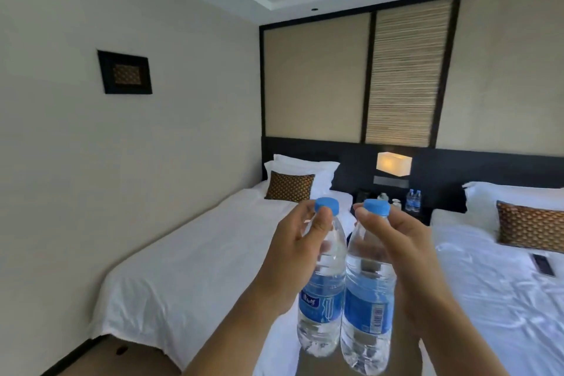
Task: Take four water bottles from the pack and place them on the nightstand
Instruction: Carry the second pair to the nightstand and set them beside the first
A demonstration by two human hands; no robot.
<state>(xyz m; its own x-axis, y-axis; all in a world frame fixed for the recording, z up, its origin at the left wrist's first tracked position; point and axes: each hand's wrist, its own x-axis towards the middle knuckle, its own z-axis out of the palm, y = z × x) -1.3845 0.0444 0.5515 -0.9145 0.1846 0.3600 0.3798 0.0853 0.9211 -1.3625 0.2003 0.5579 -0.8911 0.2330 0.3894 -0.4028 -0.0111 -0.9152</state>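
My left hand (pixel 290 250) grips a clear water bottle (pixel 320 299) with a blue cap and blue label by its neck. My right hand (pixel 396 241) holds a second, matching bottle (pixel 367 314) the same way. Both bottles hang upright side by side, nearly touching, in the aisle between two beds. Far ahead, the dark nightstand (pixel 422 217) stands between the beds against the headboard. Two more blue-capped bottles (pixel 413 200) stand on it at the right. The pack is not in view.
A white bed (pixel 198 253) lies to the left and another (pixel 500 284) to the right, with a narrow aisle between them. Cups and small items (pixel 384 197) sit on the nightstand under a lit wall lamp (pixel 393 163). A dark phone-like object (pixel 541 264) lies on the right bed.
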